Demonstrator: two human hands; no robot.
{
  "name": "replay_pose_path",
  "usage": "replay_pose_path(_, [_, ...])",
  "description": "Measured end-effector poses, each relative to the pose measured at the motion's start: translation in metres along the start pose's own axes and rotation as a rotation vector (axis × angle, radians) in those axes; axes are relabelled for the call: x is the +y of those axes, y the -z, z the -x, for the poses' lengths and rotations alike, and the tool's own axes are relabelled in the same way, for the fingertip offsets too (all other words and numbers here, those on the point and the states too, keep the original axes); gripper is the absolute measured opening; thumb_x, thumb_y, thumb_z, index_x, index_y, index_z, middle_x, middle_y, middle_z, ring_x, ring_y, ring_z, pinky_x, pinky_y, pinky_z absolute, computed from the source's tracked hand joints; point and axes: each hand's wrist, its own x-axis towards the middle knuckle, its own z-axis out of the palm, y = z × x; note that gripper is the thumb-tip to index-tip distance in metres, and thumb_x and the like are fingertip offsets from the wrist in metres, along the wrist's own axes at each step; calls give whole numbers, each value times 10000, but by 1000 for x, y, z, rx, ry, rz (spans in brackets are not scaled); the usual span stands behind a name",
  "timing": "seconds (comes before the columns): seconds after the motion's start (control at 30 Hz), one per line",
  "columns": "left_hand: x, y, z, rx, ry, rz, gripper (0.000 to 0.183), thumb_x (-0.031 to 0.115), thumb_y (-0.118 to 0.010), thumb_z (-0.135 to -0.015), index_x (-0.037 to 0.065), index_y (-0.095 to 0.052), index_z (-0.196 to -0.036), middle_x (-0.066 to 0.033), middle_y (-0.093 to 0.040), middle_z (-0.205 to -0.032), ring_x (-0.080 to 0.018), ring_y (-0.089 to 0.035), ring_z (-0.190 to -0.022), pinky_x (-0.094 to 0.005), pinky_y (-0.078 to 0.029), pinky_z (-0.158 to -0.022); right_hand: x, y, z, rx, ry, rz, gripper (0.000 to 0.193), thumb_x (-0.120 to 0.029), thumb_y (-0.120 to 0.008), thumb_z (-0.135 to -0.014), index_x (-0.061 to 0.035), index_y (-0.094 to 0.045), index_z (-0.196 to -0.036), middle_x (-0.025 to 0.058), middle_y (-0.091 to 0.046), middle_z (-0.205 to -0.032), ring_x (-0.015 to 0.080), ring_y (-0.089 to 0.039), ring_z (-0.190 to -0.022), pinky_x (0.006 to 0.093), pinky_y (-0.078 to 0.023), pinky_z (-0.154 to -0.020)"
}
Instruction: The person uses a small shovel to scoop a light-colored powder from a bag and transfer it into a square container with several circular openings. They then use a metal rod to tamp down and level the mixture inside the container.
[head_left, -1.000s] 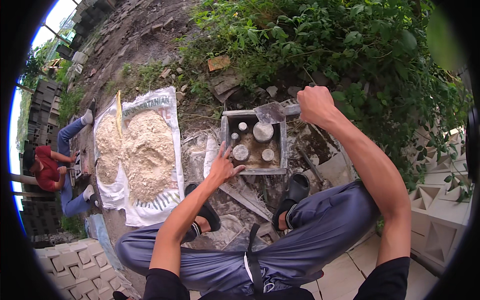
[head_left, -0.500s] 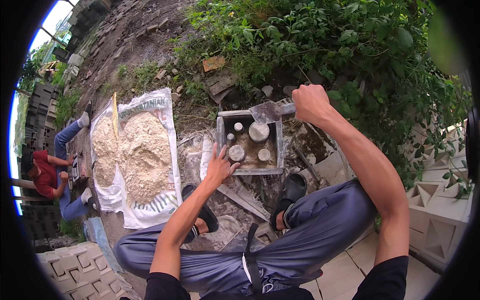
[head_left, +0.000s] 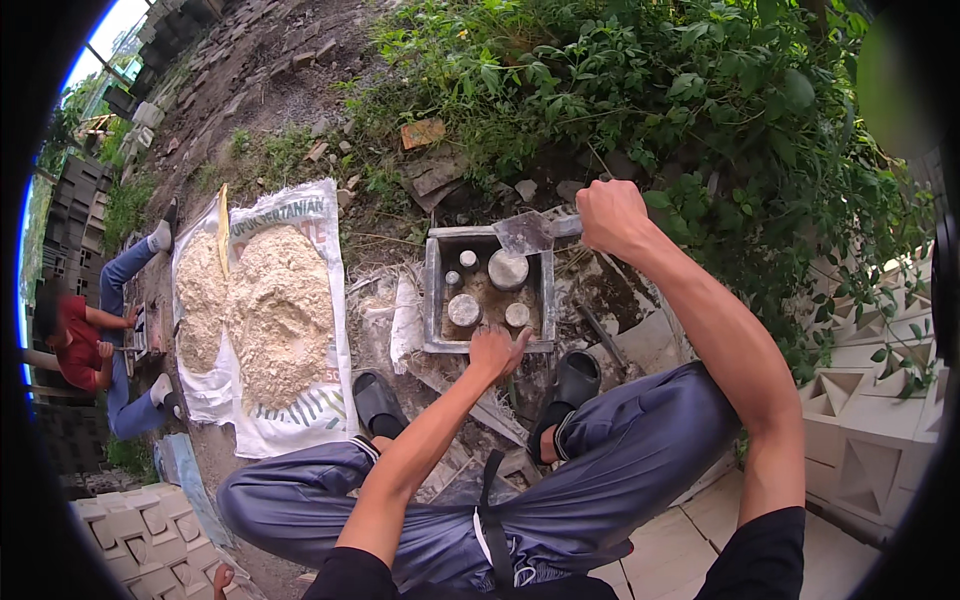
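Observation:
A square grey mould box [head_left: 433, 300] stands on the ground between my feet. Inside, several round plugs rise from pale sand; the biggest plug [head_left: 508, 269] is at the far right, and another wide plug [head_left: 464, 310] sits nearer on the left. My left hand [head_left: 492, 350] lies at the box's near wall, fingers bent over the rim and thumb apart; its fingertips are partly hidden. My right hand [head_left: 613, 217] is closed round the handle of a trowel [head_left: 523, 234]. The trowel's flat, squarish blade reaches over the box's far right corner.
Left of the box, a white sack [head_left: 336, 345] lies spread under a heap of pale powder [head_left: 280, 310]. Leafy plants [head_left: 660, 100] crowd the far right, and patterned blocks [head_left: 850, 430] stack at right. A person [head_left: 85, 340] in red sits far left. A metal bar [head_left: 600, 332] lies right of the box.
My left hand has moved right and nearer, from the box's left side to its near wall, its spread fingers now bent. My right hand still holds the trowel over the far corner.

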Motion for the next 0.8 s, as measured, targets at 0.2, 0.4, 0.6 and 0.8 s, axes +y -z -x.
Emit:
replay_pose_path(0.2, [10, -4, 4, 2, -69, 68, 642, 523, -377, -910, -3, -652, -668, -212, -625, -645, -363, -631, -633, -473, -482, -597, 0, 0, 1, -33, -5, 15, 121, -107, -629, -633, -57, -687, -728, 138, -666, -701, 282, -669, -679, 353, -517, -594])
replay_pose_path(0.4, [31, 9, -1, -171, -8, 153, 677, 565, -388, -886, 18, -667, -602, -201, -637, -667, -340, -635, -672, -427, -485, -636, 1, -2, -1, -50, -6, 15, 122, -104, -629, -636, -57, -693, -728, 141, -668, -708, 284, -671, -684, 356, -523, -600])
replay_pose_path(0.6, [29, 9, -2, -66, 12, 197, 833, 705, -374, -823, -60, -659, -663, -285, -609, -678, -399, -628, -701, -446, -503, -629, -2, 3, -2, -66, -22, 4, 122, -103, -635, -632, -56, -696, -727, 140, -670, -725, 285, -672, -707, 355, -528, -620])
replay_pose_path(0.8, [26, -2, -2, 9, -42, 169, 796, 687, -403, -827, -42, -652, -625, -231, -595, -609, -355, -617, -640, -414, -499, -598, -3, -1, -3, -74, -21, 9, 131, -106, -655, -610, -51, -695, -723, 131, -671, -723, 282, -672, -699, 355, -530, -615])
